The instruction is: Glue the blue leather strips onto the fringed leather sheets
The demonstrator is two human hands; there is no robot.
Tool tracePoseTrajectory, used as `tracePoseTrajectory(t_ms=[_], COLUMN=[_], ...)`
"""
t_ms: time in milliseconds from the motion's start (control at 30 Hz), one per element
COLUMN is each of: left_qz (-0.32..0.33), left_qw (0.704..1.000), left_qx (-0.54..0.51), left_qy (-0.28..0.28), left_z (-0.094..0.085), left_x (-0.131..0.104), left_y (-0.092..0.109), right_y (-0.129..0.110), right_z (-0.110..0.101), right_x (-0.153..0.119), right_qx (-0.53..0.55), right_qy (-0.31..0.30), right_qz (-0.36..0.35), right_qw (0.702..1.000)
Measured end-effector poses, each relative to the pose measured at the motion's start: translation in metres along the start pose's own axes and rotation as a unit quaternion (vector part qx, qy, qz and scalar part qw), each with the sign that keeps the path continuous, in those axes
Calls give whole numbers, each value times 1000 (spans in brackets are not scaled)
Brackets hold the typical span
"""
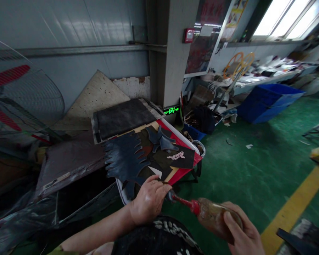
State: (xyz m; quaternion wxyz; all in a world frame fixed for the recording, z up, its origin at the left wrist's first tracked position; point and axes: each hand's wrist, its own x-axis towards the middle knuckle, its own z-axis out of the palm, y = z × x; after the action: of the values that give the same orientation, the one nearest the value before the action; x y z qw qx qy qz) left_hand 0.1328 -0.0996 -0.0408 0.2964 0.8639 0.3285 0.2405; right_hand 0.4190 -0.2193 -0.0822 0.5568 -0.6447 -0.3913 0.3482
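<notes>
Right hand (241,226) gripping bottle (214,214), red nozzle (183,202) against dark piece (170,195) pinched by left hand (150,198). Squeezing too hard could flood piece, smear fingers.

The left hand (150,199) curls palm-down, while the right hand (245,230) (thumb extended) forms a grip.
</notes>
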Motion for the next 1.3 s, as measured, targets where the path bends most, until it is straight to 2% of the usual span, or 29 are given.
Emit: tracePoseTrajectory(t_ms=[100, 233, 367, 467, 567, 633, 733, 867, 1000, 1100, 1167, 1300], left_qz=[30, 106, 136, 143, 136, 135, 140, 129, 136, 134, 130, 135], left_qw=[999, 985, 974, 971, 972, 971, 970, 972, 969, 969, 972, 972], left_qx=[28, 115, 153, 160, 166, 169, 172, 168, 175, 178, 177, 174], left_qy=[15, 67, 99, 105, 98, 99, 101, 100, 107, 104, 88, 83], left_z=[3, 6, 6, 5, 6, 7, 7, 6, 5, 6, 6, 6], left_x=[-3, -5, -6, -7, -9, -10, -12, -13, -12, -12, -12, -10], left_y=[-3, -4, 0, 1, 0, -3, -6, -8, -8, -8, -9, -10], right_y=[-8, -26, -30, -24, -17, -16, -22, -28, -13, -1, 0, -10], right_z=[4, 12, 15, 16, 21, 25, 32, 37, 36, 33, 32, 35], right_x=[-5, -5, -1, -2, -7, -11, -17, -18, -12, -7, -6, -6], right_qx=[19, 16, 12, 56, 150, 180, 148, 110, 153, 180, 197, 202], right_qy=[-19, 4, 29, 34, 2, -31, -51, -25, -33, 5, 22, 0], right_qz=[10, 44, 66, 128, 212, 243, 241, 188, 223, 243, 250, 264], right_qw=[1000, 999, 997, 990, 966, 953, 958, 976, 962, 953, 948, 943])
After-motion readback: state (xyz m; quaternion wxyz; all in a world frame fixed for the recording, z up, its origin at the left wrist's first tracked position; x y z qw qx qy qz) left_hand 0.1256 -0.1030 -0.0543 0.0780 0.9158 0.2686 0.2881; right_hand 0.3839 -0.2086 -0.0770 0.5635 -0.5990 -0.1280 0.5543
